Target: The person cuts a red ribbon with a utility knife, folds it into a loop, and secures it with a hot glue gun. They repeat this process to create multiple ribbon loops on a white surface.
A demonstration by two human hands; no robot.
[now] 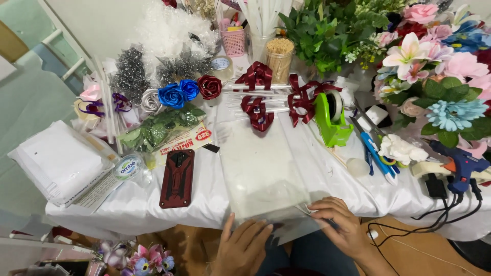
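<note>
A clear plastic sheet [258,168] lies lengthwise on the white-covered table [204,204], its near end hanging over the front edge. My left hand [244,248] rests flat on that near end, fingers spread. My right hand [341,223] presses the sheet's near right corner with fingers bent. Neither hand grips anything that I can see. Beyond the sheet lie dark red ribbon bows on white sticks [266,94].
A green tape dispenser [331,118], scissors [376,151], a blue glue gun [463,166] with cables and a flower bouquet [434,71] are on the right. A red phone case [177,178], ribbon roses [179,93], a tape roll [128,166] and plastic bags [59,161] are on the left.
</note>
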